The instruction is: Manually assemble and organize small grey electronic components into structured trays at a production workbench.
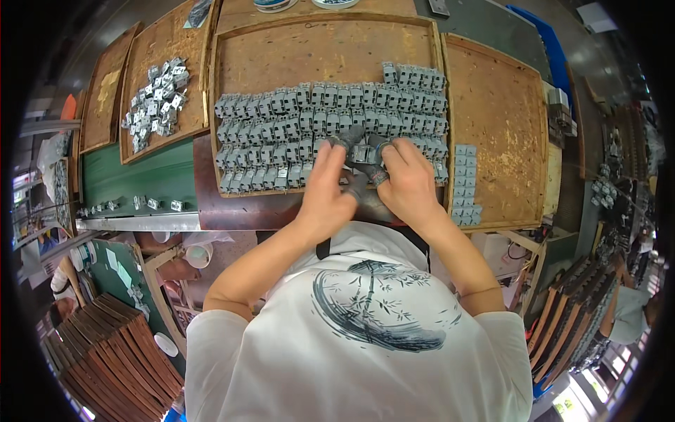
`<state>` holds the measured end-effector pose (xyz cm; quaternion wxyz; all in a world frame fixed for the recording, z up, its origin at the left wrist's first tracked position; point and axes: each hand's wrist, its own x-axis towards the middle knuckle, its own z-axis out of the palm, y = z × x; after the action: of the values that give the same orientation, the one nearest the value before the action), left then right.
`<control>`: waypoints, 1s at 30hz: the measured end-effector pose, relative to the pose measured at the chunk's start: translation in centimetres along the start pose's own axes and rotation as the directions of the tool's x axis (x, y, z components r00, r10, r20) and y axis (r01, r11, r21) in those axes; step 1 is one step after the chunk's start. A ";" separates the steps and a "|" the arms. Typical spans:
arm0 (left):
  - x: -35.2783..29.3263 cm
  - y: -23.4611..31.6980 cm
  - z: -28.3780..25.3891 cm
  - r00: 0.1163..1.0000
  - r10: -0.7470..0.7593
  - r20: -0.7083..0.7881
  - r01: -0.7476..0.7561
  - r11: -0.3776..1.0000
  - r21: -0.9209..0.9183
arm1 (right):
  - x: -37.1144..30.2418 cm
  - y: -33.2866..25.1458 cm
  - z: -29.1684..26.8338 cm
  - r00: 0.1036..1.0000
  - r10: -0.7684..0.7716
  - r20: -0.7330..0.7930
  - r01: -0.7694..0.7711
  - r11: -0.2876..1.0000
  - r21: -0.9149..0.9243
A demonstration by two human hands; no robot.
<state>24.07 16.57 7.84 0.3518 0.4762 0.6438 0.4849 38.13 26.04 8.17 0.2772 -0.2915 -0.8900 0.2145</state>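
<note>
My left hand (328, 188) and my right hand (409, 177) meet over the near rows of a wooden tray. Dark coverings wrap several of the fingers. Between the fingertips is a small grey block-shaped part (362, 154), pinched from both sides; the fingers hide much of it. Around and beyond the hands, rows of similar grey parts (337, 94) stand packed in the wooden tray (316, 46).
On the right, another wooden tray (503, 133) carries flat grey pieces (465, 172) along its left edge. A loose pile of grey parts (158, 98) lies in a tray at the left. Several parts (153, 203) sit along the green surface (112, 176). Stacked boards (112, 344) stand lower left.
</note>
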 end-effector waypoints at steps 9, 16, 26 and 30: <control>2.5 0.0 -0.1 0.955 0.291 0.051 -0.295 0.946 0.136 | 0.2 -0.1 -1.9 0.914 0.341 0.219 -0.406 0.790 0.459; 2.5 0.3 0.9 0.908 0.397 0.132 -0.411 0.905 0.112 | -0.8 1.4 -2.0 0.864 0.320 0.388 -0.491 0.702 0.515; 5.2 0.9 1.8 0.838 0.487 0.246 -0.508 0.861 0.029 | -1.0 1.5 -3.3 0.931 0.319 0.179 -0.363 0.870 0.334; 5.4 0.7 2.3 0.765 0.596 0.244 -0.619 0.785 0.021 | -0.8 2.1 -3.8 0.945 0.275 0.179 -0.327 0.751 0.573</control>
<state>24.75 22.39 7.91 0.2216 0.7275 0.4343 0.4828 41.89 27.88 9.64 0.2791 -0.3200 -0.7293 0.5365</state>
